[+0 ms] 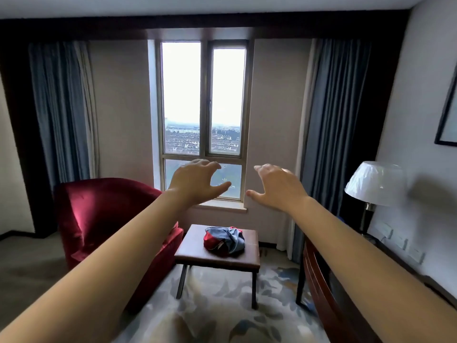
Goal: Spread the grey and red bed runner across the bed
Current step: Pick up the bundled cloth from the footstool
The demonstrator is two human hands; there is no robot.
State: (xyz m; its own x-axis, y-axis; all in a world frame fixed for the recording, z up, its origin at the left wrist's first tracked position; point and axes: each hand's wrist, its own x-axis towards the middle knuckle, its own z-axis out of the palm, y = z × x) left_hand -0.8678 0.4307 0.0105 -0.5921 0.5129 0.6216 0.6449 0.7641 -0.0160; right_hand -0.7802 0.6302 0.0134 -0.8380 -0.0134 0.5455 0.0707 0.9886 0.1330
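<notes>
Dim, backlit by glaring window (204,100).

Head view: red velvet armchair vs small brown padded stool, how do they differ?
The red velvet armchair is bulky with a tall curved back; the small brown padded stool is flat-topped and backless. The armchair is upholstered down its sides; the stool stands on thin dark legs. Only the stool carries the bundled grey and red bed runner. Both stand side by side below the window.
</notes>
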